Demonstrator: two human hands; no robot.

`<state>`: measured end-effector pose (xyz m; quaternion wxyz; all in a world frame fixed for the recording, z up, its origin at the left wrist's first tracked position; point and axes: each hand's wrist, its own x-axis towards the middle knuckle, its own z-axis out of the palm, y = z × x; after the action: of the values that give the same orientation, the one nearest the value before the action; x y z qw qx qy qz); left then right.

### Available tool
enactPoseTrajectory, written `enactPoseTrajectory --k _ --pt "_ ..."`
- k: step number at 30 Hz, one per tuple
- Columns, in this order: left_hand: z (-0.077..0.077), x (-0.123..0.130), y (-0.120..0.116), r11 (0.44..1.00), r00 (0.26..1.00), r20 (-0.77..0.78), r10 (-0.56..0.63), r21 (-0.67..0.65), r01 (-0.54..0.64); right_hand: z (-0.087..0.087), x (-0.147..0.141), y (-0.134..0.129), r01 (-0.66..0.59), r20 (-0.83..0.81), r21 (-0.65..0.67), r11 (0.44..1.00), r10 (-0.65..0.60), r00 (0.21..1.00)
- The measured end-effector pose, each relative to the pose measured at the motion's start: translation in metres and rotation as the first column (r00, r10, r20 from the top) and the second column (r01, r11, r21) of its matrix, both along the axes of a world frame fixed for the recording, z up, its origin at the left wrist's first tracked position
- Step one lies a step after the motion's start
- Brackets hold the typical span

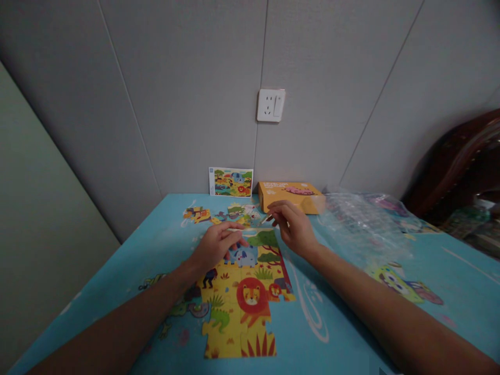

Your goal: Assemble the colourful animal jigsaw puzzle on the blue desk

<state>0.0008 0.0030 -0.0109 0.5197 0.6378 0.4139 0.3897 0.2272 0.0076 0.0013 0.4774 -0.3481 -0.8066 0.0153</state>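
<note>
A partly joined jigsaw puzzle (252,291) lies flat on the table, showing a lion, a blue elephant, a crocodile and green trees on yellow ground. Its outline is uneven at the lower left and right. My left hand (216,242) rests over the puzzle's upper left part with its fingers stretched out, covering some of the picture there. Just above the puzzle's top edge, my right hand (291,224) pinches a puzzle piece (266,219) between thumb and fingers. That piece is tilted and seen nearly edge-on, so its picture cannot be made out.
A picture card (231,182) leans against the grey wall beside an orange box (291,197). Crumpled clear plastic wrapping (363,221) lies at the right. The blue tablecloth (332,312) bears printed cartoon figures. A wall socket (271,105) sits above; a dark red chair back (449,156) stands at far right.
</note>
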Motion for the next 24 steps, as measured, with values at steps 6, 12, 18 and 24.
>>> enactPoseTrajectory --k 6,12,18,24 --pt "-0.004 0.001 -0.002 0.997 0.996 0.050 -0.068 0.047 0.065 0.008 -0.021 -0.025 -0.232 0.149 -0.068 0.970 0.240 0.959" --pt "-0.012 -0.003 0.007 0.991 0.999 0.035 0.033 0.131 -0.038 0.009 -0.023 -0.028 -0.369 0.199 -0.175 0.913 0.399 0.895" --pt "-0.005 -0.002 0.003 0.988 0.995 0.042 0.093 0.124 -0.097 -0.002 -0.019 -0.023 -0.173 0.174 -0.141 0.975 0.196 0.965" --pt "-0.005 -0.002 0.003 0.989 0.995 0.049 0.084 0.114 -0.089 -0.007 -0.016 -0.017 -0.029 0.095 -0.185 0.982 0.047 0.994"
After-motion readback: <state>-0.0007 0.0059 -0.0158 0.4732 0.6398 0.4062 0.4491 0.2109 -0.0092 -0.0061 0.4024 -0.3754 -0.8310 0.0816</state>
